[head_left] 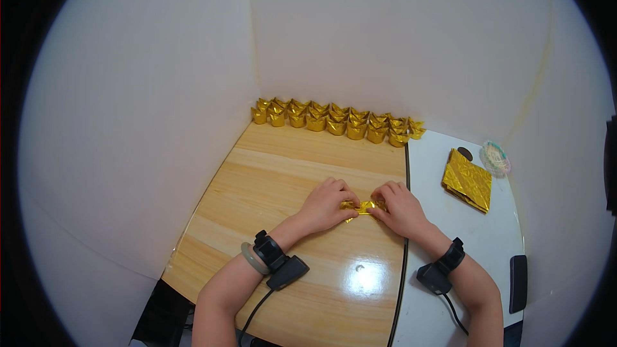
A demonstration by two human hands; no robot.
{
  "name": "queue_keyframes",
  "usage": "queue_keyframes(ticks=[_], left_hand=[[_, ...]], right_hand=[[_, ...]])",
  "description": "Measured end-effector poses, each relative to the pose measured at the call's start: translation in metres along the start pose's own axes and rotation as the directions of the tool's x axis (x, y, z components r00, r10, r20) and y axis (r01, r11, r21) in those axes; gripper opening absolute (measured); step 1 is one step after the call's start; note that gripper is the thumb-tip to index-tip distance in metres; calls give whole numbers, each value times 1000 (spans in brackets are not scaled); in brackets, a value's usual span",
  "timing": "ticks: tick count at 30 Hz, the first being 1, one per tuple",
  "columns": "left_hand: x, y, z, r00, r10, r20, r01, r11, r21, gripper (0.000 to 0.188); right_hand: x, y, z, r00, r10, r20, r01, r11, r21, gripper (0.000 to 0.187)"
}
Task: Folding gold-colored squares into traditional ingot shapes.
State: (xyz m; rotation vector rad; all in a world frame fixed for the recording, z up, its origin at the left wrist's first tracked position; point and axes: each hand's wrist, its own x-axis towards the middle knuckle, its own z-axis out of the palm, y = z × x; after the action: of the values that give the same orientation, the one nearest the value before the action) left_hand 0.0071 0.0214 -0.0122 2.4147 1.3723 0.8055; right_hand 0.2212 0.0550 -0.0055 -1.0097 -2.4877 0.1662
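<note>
The left hand (331, 204) and the right hand (400, 209) hold a small gold foil piece (367, 208) between them. It is right at the fingertips, down close to the table. Each hand looks to be pinching one end with thumb and finger, and the other fingers are curled in. The backs of the hands hide some of the foil, so one cannot tell just how every finger sits.

The piece looks thin, shiny and crinkly. It should be very light and easy to bend, and it would likely keep a crease once pressed. It may be a bit slippery, and a hard tug could rip it. The best place to hold it is probably by its two ends, with soft pinches, so the middle does not get squashed.

Under the fingers is a smooth table top (276, 173) that looks like pale wood, with a bright shiny spot nearer the person than the fingers. To the right of the fingers, past a dark strip (407, 167), there is a white surface (466, 238). On it, out beyond the right fingers, lies a stack of gold sheets (466, 181), with a pale round woven thing (495, 159) just beside it. Far in front of the fingers, rows of folded gold shapes (335, 122) stand close together. Plain pale walls (411, 38) go up behind them and on both sides.
</note>
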Motion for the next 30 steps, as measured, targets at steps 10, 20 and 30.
queue_keyframes(ticks=[10, 20, 30], left_hand=[[1, -2, 5, 994, -110, 22, 112, 977, -184, 31], [3, -5, 5, 982, -183, -37, 148, 885, -442, 23], [5, -7, 8, 967, -253, 10, 195, 720, -665, 16]], right_hand=[[3, -1, -4, 992, 58, 108, -81, 970, 227, 33], [4, -12, -8, 988, 153, -17, -132, 899, 417, 20], [4, -9, -7, 984, 177, 5, -151, 821, 551, 15]])
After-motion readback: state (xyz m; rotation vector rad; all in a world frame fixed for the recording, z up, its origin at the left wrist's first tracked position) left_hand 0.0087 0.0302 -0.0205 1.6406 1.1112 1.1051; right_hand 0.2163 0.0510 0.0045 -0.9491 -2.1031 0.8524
